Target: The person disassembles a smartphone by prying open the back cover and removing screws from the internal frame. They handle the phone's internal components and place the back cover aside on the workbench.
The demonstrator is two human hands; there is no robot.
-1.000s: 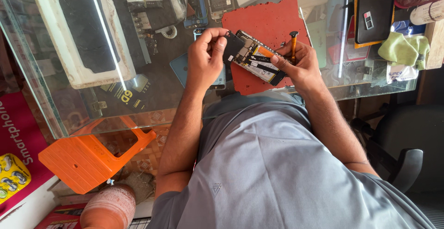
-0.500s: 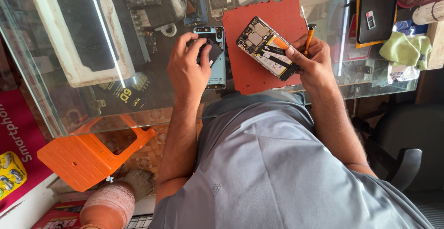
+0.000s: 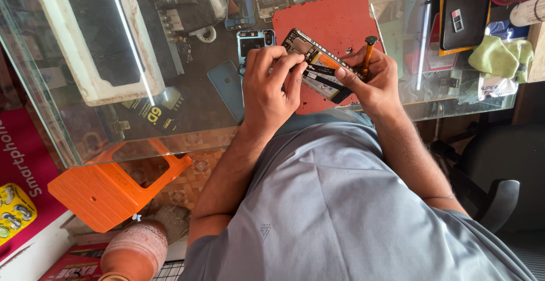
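You have two hands in view: your left hand (image 3: 267,85) and your right hand (image 3: 372,79). Between them sits one opened phone (image 3: 318,65), and you hold one orange-handled screwdriver (image 3: 369,51). One red mat (image 3: 329,22) lies on one glass table (image 3: 187,116). You can count one blue phone back cover (image 3: 226,85), one white tray (image 3: 85,37), one green cloth (image 3: 499,57) and one dark tablet in an orange case (image 3: 462,8). Below the glass stand one orange stool (image 3: 108,187) and one clay pot (image 3: 136,252).

A yellow package (image 3: 16,210) sits low on my far left against a pink sign (image 3: 25,162). A white plastic packet (image 3: 495,89) lies on the worktop (image 3: 187,110) at my right.
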